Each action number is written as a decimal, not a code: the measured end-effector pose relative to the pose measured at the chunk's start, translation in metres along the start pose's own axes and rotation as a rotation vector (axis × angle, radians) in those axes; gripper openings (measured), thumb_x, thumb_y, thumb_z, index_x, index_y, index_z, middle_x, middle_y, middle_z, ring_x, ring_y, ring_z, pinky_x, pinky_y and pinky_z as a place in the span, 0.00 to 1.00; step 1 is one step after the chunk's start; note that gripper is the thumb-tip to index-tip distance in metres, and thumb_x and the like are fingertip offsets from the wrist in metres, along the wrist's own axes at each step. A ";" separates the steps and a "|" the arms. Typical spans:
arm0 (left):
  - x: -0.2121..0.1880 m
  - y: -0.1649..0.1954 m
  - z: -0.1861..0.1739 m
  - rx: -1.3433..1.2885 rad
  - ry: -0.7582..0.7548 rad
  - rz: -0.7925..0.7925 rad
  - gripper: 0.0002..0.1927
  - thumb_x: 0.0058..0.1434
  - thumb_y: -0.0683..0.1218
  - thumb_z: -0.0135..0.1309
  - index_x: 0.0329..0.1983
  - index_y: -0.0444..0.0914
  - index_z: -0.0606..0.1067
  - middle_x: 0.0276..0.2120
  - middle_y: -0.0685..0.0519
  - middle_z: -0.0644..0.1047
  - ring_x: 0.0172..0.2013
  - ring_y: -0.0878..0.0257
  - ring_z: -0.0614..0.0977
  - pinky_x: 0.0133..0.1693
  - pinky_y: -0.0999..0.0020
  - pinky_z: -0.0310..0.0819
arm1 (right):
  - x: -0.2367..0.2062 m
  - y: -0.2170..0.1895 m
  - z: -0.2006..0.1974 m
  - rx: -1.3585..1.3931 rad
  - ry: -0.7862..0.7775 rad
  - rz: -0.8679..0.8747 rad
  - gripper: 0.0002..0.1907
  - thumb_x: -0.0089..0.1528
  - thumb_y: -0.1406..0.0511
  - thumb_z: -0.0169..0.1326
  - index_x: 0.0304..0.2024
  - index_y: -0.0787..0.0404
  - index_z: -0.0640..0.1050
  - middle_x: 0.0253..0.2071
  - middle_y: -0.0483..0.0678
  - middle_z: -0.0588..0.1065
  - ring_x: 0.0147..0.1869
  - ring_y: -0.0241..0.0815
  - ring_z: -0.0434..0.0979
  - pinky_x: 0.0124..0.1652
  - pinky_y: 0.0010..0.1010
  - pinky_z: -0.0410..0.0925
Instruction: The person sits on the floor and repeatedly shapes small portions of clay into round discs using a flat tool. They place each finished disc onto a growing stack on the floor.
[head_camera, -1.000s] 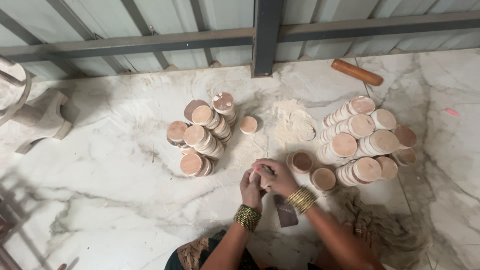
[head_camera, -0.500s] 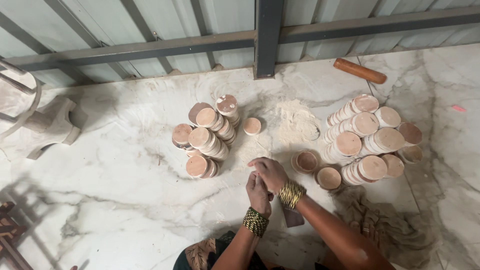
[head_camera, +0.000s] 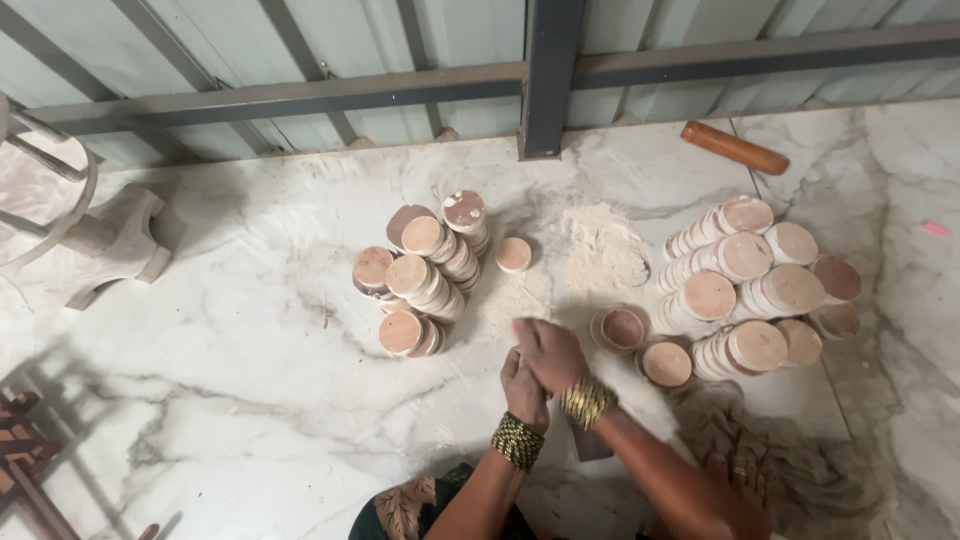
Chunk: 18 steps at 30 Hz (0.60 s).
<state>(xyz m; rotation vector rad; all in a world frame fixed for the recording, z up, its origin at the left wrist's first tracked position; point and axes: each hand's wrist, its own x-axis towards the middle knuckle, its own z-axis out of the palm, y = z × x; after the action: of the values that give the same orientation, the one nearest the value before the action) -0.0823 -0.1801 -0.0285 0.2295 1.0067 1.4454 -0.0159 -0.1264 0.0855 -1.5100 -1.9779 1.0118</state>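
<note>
Both hands met at the near middle of the marble floor (head_camera: 200, 400): the right hand (head_camera: 550, 352) lay folded over the left hand (head_camera: 522, 385), pressed together, whatever they gripped hidden. Just left, the stacked wooden discs (head_camera: 425, 275) leaned with their long axes running toward the metal wall (head_camera: 300, 60). Toward the right edge lay more disc stacks (head_camera: 750, 280), flat faces up. A wooden rolling pin (head_camera: 735, 148) lay slanted at the far right.

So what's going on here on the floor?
A person sits on a marble floor, both hands pressed together low in the middle: the right hand lies over the left hand, and what they hold is hidden. Stacks of round wooden discs lie to the left, more stacks to the right, with sawdust between them.
</note>
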 end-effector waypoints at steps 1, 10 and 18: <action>0.001 0.002 -0.001 -0.053 -0.017 0.024 0.14 0.73 0.50 0.45 0.48 0.35 0.73 0.36 0.52 0.76 0.33 0.66 0.77 0.33 0.72 0.74 | -0.011 -0.003 0.002 -0.030 0.087 -0.105 0.19 0.64 0.58 0.51 0.52 0.61 0.78 0.54 0.56 0.79 0.58 0.54 0.78 0.57 0.38 0.70; -0.004 -0.004 -0.013 0.119 -0.083 0.062 0.14 0.77 0.49 0.44 0.48 0.34 0.73 0.30 0.48 0.73 0.25 0.62 0.71 0.25 0.69 0.67 | -0.032 0.008 0.006 0.010 0.184 -0.151 0.17 0.68 0.59 0.47 0.52 0.61 0.80 0.57 0.54 0.78 0.61 0.52 0.77 0.59 0.40 0.69; 0.005 0.010 -0.010 -0.161 -0.049 -0.024 0.14 0.75 0.47 0.38 0.45 0.34 0.71 0.33 0.54 0.78 0.31 0.67 0.80 0.33 0.71 0.78 | -0.057 -0.008 0.021 0.069 0.389 -0.376 0.20 0.69 0.62 0.44 0.59 0.68 0.74 0.60 0.63 0.73 0.63 0.61 0.73 0.59 0.41 0.66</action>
<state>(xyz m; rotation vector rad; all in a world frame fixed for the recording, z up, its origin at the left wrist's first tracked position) -0.0968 -0.1784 -0.0297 0.1349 0.8459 1.4834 -0.0192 -0.1871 0.0829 -1.1338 -1.8279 0.5723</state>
